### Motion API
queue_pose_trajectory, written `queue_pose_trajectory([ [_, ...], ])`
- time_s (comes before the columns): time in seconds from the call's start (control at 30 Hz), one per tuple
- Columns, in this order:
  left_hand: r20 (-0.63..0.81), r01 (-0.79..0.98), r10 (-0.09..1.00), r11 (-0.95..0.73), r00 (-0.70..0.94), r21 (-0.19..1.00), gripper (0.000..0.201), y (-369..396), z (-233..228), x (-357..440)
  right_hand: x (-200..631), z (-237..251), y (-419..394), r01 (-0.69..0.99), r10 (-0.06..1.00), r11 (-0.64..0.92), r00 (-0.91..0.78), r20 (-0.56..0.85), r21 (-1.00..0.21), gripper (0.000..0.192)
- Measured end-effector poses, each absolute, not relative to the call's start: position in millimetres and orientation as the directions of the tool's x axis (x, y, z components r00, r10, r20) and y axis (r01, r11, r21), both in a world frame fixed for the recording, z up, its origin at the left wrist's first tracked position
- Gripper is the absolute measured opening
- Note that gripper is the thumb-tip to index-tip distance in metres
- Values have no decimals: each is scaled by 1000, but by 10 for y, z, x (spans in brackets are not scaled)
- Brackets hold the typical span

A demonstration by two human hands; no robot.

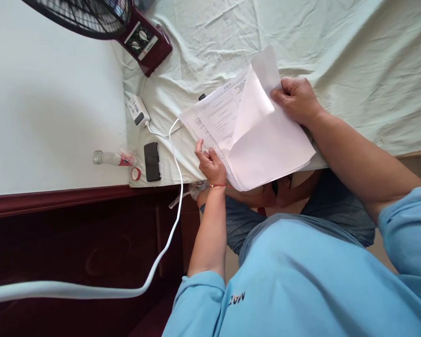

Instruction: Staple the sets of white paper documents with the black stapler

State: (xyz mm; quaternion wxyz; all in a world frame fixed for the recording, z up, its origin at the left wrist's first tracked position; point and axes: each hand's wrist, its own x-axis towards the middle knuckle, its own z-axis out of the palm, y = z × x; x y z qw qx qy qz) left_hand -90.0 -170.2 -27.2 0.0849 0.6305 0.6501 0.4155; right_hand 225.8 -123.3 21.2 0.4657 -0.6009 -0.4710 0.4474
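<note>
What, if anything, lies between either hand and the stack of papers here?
Nothing visible. The right hand grips the lifted top sheet directly, and the left hand rests on the printed page at the stack's near edge. The phone and charger lie off to the side.

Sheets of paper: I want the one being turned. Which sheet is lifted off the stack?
The blank top sheet, curled upward under the right hand. The printed sheet beneath lies flat, steadied by the left hand.

Right hand (296,100) lifts the top sheet (266,140) of a paper stack (214,114); left hand (210,164) pins its seven-o'clock edge on the bed (337,47).
</note>
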Motion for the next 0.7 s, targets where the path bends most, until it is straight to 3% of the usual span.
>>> queue_pose_trajectory([
  [0.1, 390, 764, 906, -133, -165, 632, 34, -1685, -286, -915, 2256, 213, -1239, 284, 985, -64, 170, -16, -957, 53],
  [0.23, 336, 737, 928, -113, -161, 666, 29, -1669, -263, -906, 2268, 196, -1255, 270, 987, -56, 159, -13, -961, 52],
  [0.43, 236, 702, 959, -62, -154, 709, 28, -1652, -223, -901, 2271, 125, -1245, 90, 980, -126, 164, -111, -988, 40],
  [0.7, 285, 724, 950, -107, -128, 681, 42, -1620, -300, -940, 2256, 143, -1274, -154, 974, -146, 151, -170, -977, 29],
])
